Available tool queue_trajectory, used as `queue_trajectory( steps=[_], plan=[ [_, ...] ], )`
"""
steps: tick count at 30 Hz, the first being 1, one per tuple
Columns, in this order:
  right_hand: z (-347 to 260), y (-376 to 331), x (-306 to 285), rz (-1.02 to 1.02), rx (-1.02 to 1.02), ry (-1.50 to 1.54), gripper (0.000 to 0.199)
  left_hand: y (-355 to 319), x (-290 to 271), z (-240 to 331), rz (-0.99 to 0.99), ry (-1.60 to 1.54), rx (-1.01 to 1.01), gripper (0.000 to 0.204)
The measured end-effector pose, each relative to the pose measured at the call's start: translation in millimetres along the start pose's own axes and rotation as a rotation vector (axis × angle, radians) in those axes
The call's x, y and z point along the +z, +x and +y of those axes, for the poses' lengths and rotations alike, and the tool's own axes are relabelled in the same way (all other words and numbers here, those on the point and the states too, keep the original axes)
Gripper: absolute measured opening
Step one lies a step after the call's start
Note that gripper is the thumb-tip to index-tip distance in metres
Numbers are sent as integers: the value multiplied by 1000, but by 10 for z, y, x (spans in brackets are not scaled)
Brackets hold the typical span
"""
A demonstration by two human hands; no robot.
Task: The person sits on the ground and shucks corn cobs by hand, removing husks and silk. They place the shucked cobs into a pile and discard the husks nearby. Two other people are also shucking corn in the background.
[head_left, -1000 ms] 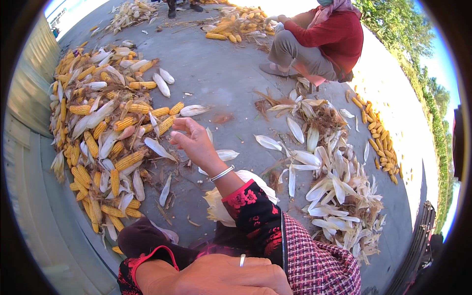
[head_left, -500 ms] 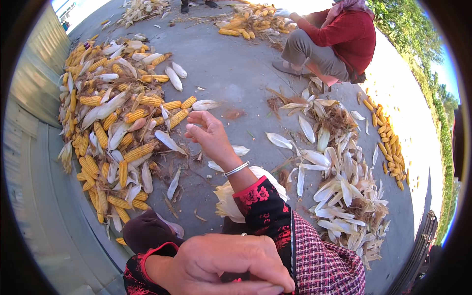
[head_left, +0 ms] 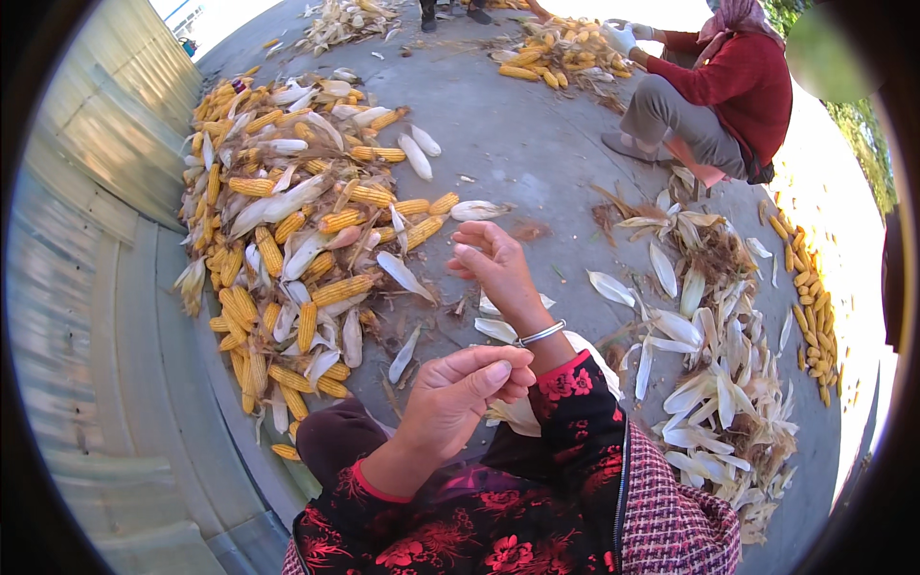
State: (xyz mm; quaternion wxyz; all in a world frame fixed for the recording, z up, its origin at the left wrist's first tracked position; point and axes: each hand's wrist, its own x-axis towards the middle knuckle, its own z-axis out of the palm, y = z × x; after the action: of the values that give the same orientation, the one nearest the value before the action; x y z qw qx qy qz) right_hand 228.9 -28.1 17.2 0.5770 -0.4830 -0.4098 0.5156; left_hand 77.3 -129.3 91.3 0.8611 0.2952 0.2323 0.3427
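Note:
My left hand (head_left: pixel 467 391) is raised over my lap with thumb and fingertips pinched together; what they hold, if anything, is too small to make out. Farther forward, my right hand (head_left: pixel 495 271), with a silver bracelet (head_left: pixel 542 333) on its wrist, hangs above the concrete. Its fingers are loosely curled and apart, with nothing visible in them. To its left spreads a pile of corn cobs (head_left: pixel 321 289), some bare yellow and some in pale husks. A whitish husk (head_left: pixel 517 416) shows partly hidden behind my right forearm.
A heap of stripped husks (head_left: pixel 724 412) lies to the right, with a row of bare cobs (head_left: pixel 813 307) beyond. A co-worker in red (head_left: pixel 733 81) sits at the far right by another corn pile (head_left: pixel 556 53). Corrugated metal sheeting (head_left: pixel 86 259) borders the left.
My left hand has moved away from the camera and forward, close to my right wrist, still pinched. The view has swung left, so the scene sits farther right. My right hand stays loosely curled.

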Motion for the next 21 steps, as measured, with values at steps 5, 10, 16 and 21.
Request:
queue_trajectory(
  steps=[5, 10, 16, 21],
  plan=[
    [13, -1, -18, 1, 3, 28, 44, 6, -11, -33, -3, 47, 58, 30],
    [4, -2, 5, 6, 15, 3, 42, 72, -352, -127, -526, -164, 91, 63],
    [-11, -3, -16, 18, 28, -19, 44, 61, -420, -296, -830, -297, 118, 91],
    [-22, -16, 21, 5, 30, -32, 44, -8, -378, -247, -832, -312, 132, 91]
  ],
)
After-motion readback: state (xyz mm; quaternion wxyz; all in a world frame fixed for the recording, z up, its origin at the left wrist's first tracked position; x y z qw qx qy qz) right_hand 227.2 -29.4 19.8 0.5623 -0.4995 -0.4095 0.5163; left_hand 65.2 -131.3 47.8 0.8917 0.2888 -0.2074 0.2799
